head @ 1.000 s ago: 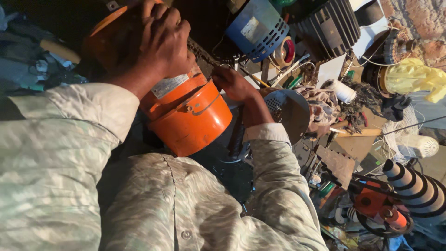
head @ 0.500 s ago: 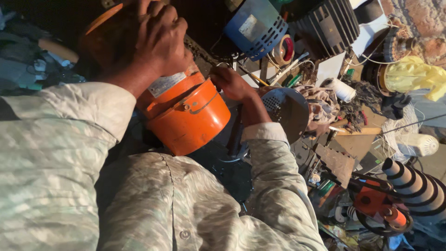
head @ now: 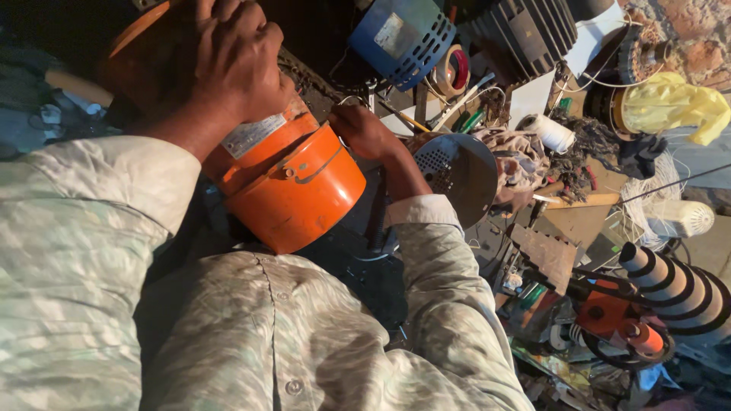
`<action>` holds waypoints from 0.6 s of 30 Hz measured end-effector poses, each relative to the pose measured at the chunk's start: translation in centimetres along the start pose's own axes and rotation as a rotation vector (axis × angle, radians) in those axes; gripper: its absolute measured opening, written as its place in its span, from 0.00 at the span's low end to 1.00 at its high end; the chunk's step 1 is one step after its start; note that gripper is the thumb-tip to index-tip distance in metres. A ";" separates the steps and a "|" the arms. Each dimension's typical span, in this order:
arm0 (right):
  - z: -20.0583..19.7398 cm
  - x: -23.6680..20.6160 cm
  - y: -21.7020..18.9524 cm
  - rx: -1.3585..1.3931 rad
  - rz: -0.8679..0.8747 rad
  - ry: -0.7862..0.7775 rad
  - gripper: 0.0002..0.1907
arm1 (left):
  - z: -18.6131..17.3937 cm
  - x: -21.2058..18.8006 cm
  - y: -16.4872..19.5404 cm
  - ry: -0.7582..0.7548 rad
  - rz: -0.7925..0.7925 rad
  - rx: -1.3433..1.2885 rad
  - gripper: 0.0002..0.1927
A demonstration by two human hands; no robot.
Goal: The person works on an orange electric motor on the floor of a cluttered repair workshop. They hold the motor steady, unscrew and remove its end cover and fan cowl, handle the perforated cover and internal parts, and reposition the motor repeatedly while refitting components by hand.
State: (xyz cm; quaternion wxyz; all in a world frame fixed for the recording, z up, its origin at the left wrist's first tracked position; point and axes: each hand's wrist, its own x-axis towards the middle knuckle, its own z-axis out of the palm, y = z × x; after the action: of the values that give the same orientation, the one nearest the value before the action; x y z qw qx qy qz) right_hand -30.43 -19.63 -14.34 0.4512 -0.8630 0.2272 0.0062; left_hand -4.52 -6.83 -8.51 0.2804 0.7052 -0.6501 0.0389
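Our left hand (head: 236, 65) has barely shifted, grip clamped atop the round orange metal motor housing (head: 293, 186); right hand (head: 365, 131) steadies its side, grip unclear. Tilted, it could slip.

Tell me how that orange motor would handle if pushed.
The orange motor looks like solid metal, so probably heavy and stiff. Its rounded casing might roll, though the left hand on top and the right hand beside it likely steady it.

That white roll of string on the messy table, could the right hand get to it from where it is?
Probably yes. The right hand rests beside the orange motor, and only the low round metal cover and some rags lie between it and the white roll of string.
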 end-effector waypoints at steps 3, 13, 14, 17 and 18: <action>0.3 -0.1 -0.5 -0.083 0.203 -0.024 0.22 | 0.2 -0.1 -0.1 0.024 0.019 0.025 0.10; -0.2 -0.2 -1.8 0.015 0.121 0.007 0.18 | 0.2 0.0 -0.4 0.063 0.073 0.106 0.10; 0.0 -0.1 -1.8 0.000 0.168 0.000 0.18 | 0.2 0.0 -0.4 0.062 0.075 0.116 0.11; 0.2 -0.1 -1.8 0.040 0.263 0.013 0.21 | 0.2 0.0 -0.4 0.053 0.066 0.092 0.08; 0.2 -0.3 -1.7 0.067 0.287 0.020 0.22 | 0.3 -0.1 -0.4 0.061 0.066 0.071 0.09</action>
State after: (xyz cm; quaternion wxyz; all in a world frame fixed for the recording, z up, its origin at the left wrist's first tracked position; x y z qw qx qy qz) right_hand -29.96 -18.53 -13.03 0.4721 -0.8060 0.3529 0.0545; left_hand -4.19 -6.90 -8.91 0.2734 0.6914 -0.6623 0.0927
